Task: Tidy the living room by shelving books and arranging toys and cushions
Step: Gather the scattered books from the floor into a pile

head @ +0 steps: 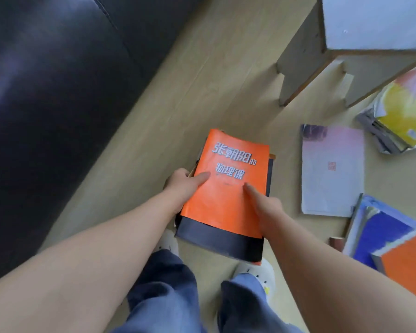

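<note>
Left hand and right hand grip a white-lettered orange book atop a dark book.

Both forearms bare, entering from 7 and 5 o'clock and converging toward 12. Left hand grips the book stack at its 9 o'clock edge, thumb flat on top. Right hand grips the 3 o'clock edge, thumb likewise on top.

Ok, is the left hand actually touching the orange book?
Touching. The head view shows the left hand at the orange book, its thumb lying flat on the cover with no gap.
</note>
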`<action>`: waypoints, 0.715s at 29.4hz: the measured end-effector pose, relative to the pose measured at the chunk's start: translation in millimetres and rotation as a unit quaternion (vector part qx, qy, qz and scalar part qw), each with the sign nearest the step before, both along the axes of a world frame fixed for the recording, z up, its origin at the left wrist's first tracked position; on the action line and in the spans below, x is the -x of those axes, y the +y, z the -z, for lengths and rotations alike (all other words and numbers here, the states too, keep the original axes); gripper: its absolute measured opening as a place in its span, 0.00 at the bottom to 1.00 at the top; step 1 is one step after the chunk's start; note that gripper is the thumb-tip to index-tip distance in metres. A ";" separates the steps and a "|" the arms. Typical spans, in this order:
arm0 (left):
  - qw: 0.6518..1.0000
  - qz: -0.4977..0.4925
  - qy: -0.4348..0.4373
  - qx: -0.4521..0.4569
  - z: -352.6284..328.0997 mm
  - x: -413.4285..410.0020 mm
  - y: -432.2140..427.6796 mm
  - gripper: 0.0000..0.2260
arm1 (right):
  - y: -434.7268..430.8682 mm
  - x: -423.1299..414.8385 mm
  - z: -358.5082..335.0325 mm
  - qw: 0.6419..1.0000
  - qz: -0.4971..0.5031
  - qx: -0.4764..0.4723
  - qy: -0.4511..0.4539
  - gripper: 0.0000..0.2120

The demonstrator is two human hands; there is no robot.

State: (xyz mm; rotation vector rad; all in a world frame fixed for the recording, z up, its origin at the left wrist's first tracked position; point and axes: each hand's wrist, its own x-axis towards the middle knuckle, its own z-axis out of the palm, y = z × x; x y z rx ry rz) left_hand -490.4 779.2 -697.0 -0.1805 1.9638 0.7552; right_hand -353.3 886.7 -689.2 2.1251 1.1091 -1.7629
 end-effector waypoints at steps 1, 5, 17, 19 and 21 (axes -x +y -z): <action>1.000 -0.014 -0.006 0.007 -27.4 -2.1 -9.7 0.22 | -6.4 -0.5 -27.7 1.000 -0.006 0.020 -0.005 0.28; 0.999 -0.010 -0.003 0.042 -169.3 20.4 -30.8 0.19 | -16.2 18.9 -177.4 0.996 -0.045 0.074 0.008 0.22; 0.996 0.020 0.088 -0.027 -457.3 125.2 11.7 0.21 | 25.8 117.9 -460.8 0.992 -0.061 -0.017 0.107 0.25; 0.993 0.025 0.102 -0.044 -494.1 134.8 25.8 0.22 | 34.5 122.9 -495.1 0.991 -0.043 -0.039 0.120 0.25; 0.992 0.035 0.111 -0.056 -514.8 144.3 46.0 0.22 | 48.5 128.7 -515.0 0.990 -0.030 -0.047 0.130 0.26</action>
